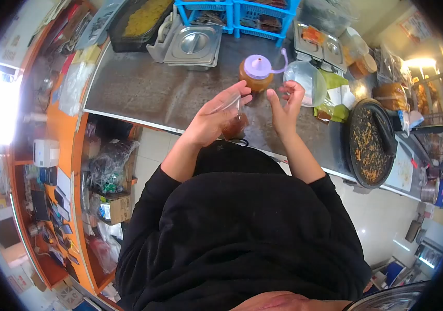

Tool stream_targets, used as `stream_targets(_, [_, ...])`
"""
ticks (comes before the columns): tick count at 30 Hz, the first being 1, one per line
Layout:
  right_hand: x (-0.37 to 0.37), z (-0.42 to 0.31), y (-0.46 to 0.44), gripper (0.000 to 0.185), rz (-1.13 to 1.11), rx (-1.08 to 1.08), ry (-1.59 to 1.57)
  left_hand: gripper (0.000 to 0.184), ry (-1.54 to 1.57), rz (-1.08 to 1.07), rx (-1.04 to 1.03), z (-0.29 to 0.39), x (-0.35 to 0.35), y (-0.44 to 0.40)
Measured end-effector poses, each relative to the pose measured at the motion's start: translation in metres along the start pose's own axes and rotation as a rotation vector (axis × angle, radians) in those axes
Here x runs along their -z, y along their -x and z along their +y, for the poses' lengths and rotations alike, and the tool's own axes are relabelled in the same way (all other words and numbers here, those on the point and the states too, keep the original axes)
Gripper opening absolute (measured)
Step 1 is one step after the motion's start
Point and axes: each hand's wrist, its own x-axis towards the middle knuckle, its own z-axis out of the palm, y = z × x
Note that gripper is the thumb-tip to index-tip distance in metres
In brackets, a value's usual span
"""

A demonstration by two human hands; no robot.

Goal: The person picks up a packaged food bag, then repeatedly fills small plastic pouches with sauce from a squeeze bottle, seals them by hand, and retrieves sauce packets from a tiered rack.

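Note:
My left hand (212, 120) is closed on a small clear plastic bag (235, 127) with reddish-brown sauce in its lower part. The bag hangs near the front edge of the metal counter (143, 93). My right hand (287, 110) is raised to the right of the bag, apart from it, fingers spread and nothing visible in them. Just beyond both hands stands a squeeze bottle (255, 83) of brown sauce, upright, with a lilac nozzle lid and its cap strap sticking out to the right. A translucent plastic tub (304, 83) sits behind my right hand.
At the back are a lidded steel pan (193, 44), blue plastic baskets (236, 15) and steel food trays (317, 41). Green cloth or packaging (338, 85) lies right of the tub. A round dark pan (371, 142) with crumbs overhangs the counter's front edge. Orange shelves (58, 129) stand left.

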Motion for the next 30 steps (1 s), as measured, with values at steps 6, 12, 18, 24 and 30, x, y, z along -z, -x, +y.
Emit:
stream_targets(6, [0.047,-0.067,0.010,0.013,-0.581,-0.266,-0.403,0.059,-0.312,-0.216,-0.014,-0.016,-0.031,-0.017])
stream_targets(12, [0.090,-0.065,0.005,0.008,-0.381,-0.213,-0.277,0.025,-0.407,0.129,0.057,-0.047,-0.050,-0.027])
stream_targets(18, [0.118,-0.056,0.008,0.010,-0.321,-0.135,-0.232,0.009,-0.598,0.210,-0.110,-0.084,-0.071,-0.034])
stream_targets(24, [0.142,-0.048,0.003,0.011,-0.425,-0.143,-0.192,0.010,-0.797,0.186,-0.192,-0.096,-0.102,-0.042])
stream_targets(30, [0.173,-0.024,0.004,0.007,-0.379,-0.196,-0.120,0.011,-0.797,0.181,-0.142,-0.118,-0.112,-0.057])
